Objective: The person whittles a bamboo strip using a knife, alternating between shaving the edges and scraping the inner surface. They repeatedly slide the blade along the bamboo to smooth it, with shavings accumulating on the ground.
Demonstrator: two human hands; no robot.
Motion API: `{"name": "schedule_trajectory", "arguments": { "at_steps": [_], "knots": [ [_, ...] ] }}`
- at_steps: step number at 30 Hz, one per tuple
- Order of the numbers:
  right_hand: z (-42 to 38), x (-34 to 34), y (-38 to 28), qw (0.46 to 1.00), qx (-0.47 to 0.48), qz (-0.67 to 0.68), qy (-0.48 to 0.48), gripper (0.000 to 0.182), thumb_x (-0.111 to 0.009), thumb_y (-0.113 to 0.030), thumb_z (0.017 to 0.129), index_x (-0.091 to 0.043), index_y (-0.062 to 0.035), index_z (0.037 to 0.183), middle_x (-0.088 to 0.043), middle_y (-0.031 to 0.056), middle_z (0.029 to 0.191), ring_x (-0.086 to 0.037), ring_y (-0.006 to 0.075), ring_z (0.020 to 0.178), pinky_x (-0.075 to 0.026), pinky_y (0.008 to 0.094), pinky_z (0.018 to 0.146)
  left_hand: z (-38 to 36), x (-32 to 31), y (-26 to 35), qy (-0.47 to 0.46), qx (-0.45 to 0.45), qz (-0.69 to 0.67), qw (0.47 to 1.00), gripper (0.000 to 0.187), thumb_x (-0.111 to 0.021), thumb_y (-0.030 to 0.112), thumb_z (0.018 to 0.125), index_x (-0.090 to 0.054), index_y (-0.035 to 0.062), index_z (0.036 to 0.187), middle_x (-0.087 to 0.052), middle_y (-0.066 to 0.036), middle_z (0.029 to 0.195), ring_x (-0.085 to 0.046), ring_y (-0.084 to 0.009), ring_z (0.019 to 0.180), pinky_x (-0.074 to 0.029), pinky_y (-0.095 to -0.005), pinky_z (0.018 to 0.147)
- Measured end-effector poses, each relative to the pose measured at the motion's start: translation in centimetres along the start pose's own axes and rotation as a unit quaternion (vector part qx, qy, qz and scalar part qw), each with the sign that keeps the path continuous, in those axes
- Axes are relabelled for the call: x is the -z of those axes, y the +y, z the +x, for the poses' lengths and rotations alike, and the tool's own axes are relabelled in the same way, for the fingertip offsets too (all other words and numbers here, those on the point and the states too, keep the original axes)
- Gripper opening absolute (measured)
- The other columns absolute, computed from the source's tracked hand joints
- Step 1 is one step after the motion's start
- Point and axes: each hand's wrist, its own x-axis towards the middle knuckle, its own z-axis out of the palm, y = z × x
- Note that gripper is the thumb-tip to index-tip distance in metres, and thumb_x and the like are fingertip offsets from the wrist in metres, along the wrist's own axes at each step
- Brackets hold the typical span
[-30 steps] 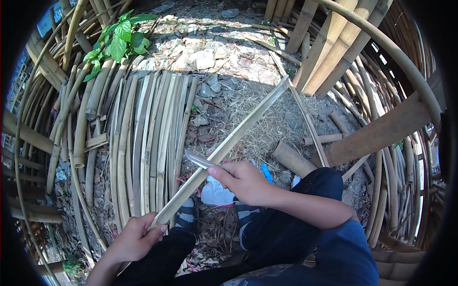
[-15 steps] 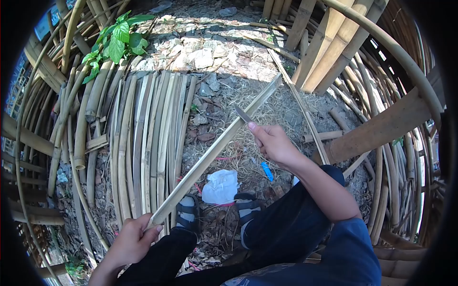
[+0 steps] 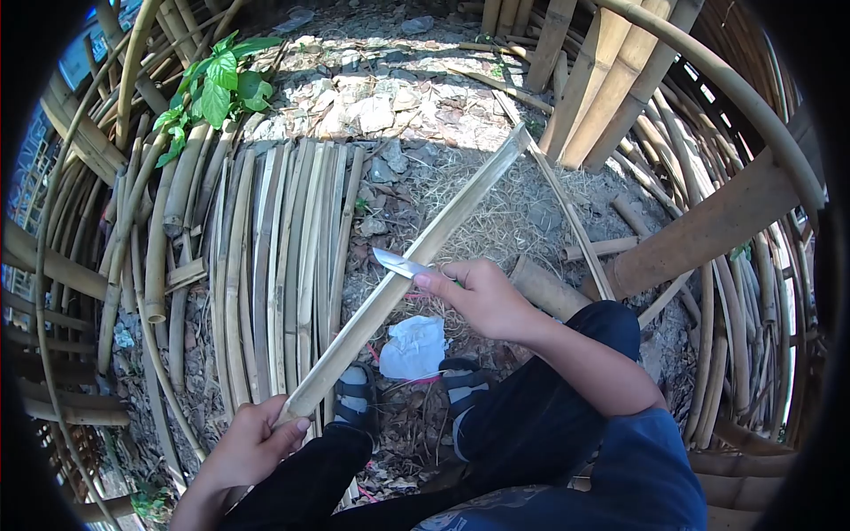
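A long split bamboo strip [image 3: 469, 193] slants from the lower left up to the upper right. Its lower end is gripped by my left hand [image 3: 257, 444], fingers closed around it. My right hand [image 3: 478, 299] is closed on a knife [image 3: 398, 264], whose blade lies across the strip around its middle. The knife's handle is mostly hidden in the fingers.
Split bamboo strips [image 3: 292, 265] lie side by side at the left. A white cloth or paper [image 3: 413, 347] rests near my feet. Thick bamboo poles [image 3: 708, 234] stand and lean at the right, with a green plant [image 3: 217, 84] at the upper left.
My right hand and the knife have moved down along the strip toward my left hand. The blue object is now out of sight, and a bamboo piece shows beyond my right hand.
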Motion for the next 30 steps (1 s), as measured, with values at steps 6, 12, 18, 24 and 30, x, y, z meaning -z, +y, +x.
{"name": "schedule_trajectory", "arguments": {
  "at_steps": [6,12,18,24,30],
  "knots": [
    [2.4,4.4,3.7,0.980,-0.085,0.102,0.151,0.061,-0.054,-0.048,0.099,-0.057,0.0039,0.067,-0.045,0.0053,0.052,-0.042,0.0125,0.051,-0.037,0.0368,0.049,-0.6,0.5,-0.7,0.007,0.024,-0.013,1.000,0.021,-0.061,0.018,0.099,-0.060,0.0001,0.088,-0.056,0.002,0.065,-0.049,-0.0042,0.057,-0.039,-0.0230,0.050],
    [-0.7,0.4,-0.7,0.994,0.040,-0.012,0.102,0.055,-0.053,-0.045,0.099,-0.053,0.0014,0.070,-0.049,0.0137,0.053,-0.053,0.0250,0.051,-0.041,0.0421,0.051,-0.2,0.3,0.3,-0.028,0.034,-0.034,0.998,0.015,-0.058,0.013,0.099,-0.059,-0.0014,0.100,-0.054,0.001,0.069,-0.049,-0.0052,0.060,-0.042,-0.0224,0.054],
    [-2.0,-0.9,-1.2,0.970,0.135,-0.164,0.122,0.046,-0.048,-0.040,0.101,-0.052,0.0021,0.082,-0.058,0.0214,0.060,-0.061,0.0404,0.056,-0.045,0.0508,0.054,0.0,0.1,0.3,-0.018,0.043,-0.079,0.996,0.019,-0.061,0.017,0.099,-0.061,-0.0001,0.093,-0.059,0.001,0.073,-0.053,-0.0048,0.064,-0.044,-0.0218,0.058],
    [-1.1,-1.7,0.6,0.930,0.187,-0.172,0.265,0.042,-0.051,-0.038,0.100,-0.055,-0.0002,0.082,-0.059,0.0182,0.060,-0.060,0.0393,0.051,-0.047,0.0487,0.050,0.3,0.0,0.0,-0.032,0.024,-0.079,0.996,0.018,-0.061,0.018,0.099,-0.061,0.0002,0.094,-0.058,0.001,0.072,-0.053,-0.0049,0.065,-0.044,-0.0220,0.058],
    [-0.9,-2.1,0.0,0.889,0.221,-0.306,0.259,0.045,-0.058,-0.041,0.095,-0.055,-0.0060,0.067,-0.058,0.0124,0.053,-0.058,0.0290,0.040,-0.045,0.0418,0.036,0.2,-0.1,0.3,-0.020,0.025,-0.059,0.998,0.019,-0.060,0.019,0.100,-0.060,0.0004,0.095,-0.058,0.001,0.071,-0.052,-0.0047,0.062,-0.043,-0.0219,0.057]
  ]
}}
